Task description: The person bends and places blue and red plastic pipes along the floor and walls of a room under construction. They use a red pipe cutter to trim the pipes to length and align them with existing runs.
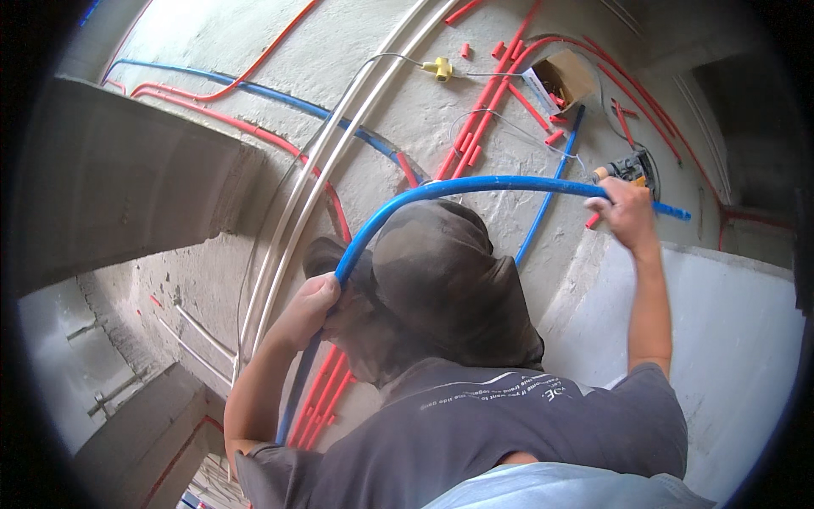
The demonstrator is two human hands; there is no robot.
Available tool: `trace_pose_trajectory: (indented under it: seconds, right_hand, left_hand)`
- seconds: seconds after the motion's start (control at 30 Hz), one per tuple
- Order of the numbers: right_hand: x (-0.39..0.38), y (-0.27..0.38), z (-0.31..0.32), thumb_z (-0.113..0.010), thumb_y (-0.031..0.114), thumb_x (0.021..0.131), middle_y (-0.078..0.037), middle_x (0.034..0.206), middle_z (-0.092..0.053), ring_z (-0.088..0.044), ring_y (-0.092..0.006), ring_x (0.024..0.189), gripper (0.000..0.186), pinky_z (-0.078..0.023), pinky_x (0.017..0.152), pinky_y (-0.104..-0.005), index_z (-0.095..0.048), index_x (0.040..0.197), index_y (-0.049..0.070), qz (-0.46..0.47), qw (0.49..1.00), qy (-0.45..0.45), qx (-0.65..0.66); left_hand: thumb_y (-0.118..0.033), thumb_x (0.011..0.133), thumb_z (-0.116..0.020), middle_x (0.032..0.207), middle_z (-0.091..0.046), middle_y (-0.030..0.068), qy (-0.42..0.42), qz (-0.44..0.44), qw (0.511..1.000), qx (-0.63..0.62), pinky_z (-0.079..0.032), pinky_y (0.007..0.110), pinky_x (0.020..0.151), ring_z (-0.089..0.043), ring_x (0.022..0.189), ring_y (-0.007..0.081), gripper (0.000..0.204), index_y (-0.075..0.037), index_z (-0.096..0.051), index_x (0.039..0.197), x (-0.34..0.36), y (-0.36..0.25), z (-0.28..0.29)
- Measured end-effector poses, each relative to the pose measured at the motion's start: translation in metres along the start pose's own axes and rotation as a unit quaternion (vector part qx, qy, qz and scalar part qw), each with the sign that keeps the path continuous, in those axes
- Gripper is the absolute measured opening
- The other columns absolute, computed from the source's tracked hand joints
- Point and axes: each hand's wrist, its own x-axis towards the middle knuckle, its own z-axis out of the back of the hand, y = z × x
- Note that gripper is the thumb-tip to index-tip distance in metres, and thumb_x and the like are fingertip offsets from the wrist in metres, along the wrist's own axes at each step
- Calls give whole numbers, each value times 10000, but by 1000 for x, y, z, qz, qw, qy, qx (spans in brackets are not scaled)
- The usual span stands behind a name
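A long blue conduit pipe (483, 184) curves in an arc in front of my raised knee. My left hand (310, 307) is closed round its lower left stretch, and the pipe runs on down past my forearm. My right hand (626, 212) grips the other side, close to the pipe's right end, which sticks out beyond the fist. Between the two hands the pipe is bent, its top passing just above my dark trousers (441, 263). Part of the left stretch is hidden behind my arm and leg.
Red pipes (483, 110) run along the concrete floor, with short red pieces beside them. Two white pipes (318, 161) cross at the left, near a yellow connector (438, 69) on a cable. An open cardboard box (564, 78) and a power tool (629, 172) lie to the right.
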Motion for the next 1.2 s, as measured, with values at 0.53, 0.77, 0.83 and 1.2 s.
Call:
trace_pose_trajectory:
  seconds: [0.53, 0.77, 0.83, 1.2]
  right_hand:
    - [-45, 21, 10, -611, 658, 934, -169, 702, -587, -592, -418, 677, 628, -412, 603, -509, -563, 745, 62, -209, 975, 4, -71]
    - [-23, 31, 9, -639, 599, 945, -141, 699, -598, -601, -385, 664, 566, -423, 604, -489, -572, 738, 77, -190, 979, -21, -64]
    - [-13, 41, 8, -645, 592, 944, -142, 681, -595, -602, -385, 653, 551, -425, 595, -490, -582, 750, 80, -170, 983, -36, -54]
    - [-3, 66, -4, -633, 644, 929, -155, 724, -642, -632, -401, 694, 596, -431, 610, -515, -589, 767, 72, -225, 971, -47, -71]
  left_hand:
    - [-673, 1042, -438, 542, -407, 15, -104, 0, 988, -110, -293, 286, 412, -336, 407, 120, 600, -105, -476, 851, -12, 28, -29]
    - [-679, 1034, -449, 537, -398, 18, -122, 8, 987, -101, -299, 286, 397, -345, 403, 121, 608, -99, -467, 850, -23, 15, -31]
    - [-679, 1031, -456, 537, -397, 18, -122, 0, 986, -117, -300, 286, 392, -343, 402, 119, 606, -100, -466, 852, -28, 20, -27]
    - [-550, 1081, -448, 586, -391, 10, -108, -31, 970, -217, -311, 305, 460, -378, 466, 149, 493, -131, -442, 822, -28, 34, -43]
